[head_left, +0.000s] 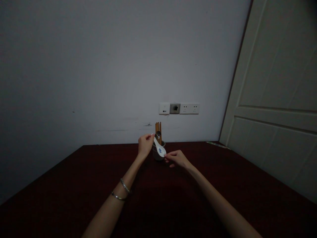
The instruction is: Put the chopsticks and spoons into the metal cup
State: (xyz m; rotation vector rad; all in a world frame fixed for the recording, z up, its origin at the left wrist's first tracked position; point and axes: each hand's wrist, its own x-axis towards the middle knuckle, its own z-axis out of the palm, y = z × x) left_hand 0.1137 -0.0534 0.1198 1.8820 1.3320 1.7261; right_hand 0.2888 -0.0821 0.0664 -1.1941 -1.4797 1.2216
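A white soup spoon [160, 150] with a small blue motif in its bowl is held slantwise between my two hands. My left hand [145, 144] pinches the end of its handle at the upper left. At the lower right, the fingertips of my right hand [177, 158] grip the rim of the spoon's bowl. Just behind the spoon stands a pale round holder [157, 157], partly covered by it. Several wooden chopsticks [160, 132] and a metal spoon [158, 134] stand upright in that holder.
The dark red table [158, 198] meets a grey-white wall [111, 66] at the back. Switch and socket plates [189, 108] sit on the wall above the holder. A pale panelled door [272, 82] borders the right side, with a thin flat strip [218, 145] at the table's far right corner.
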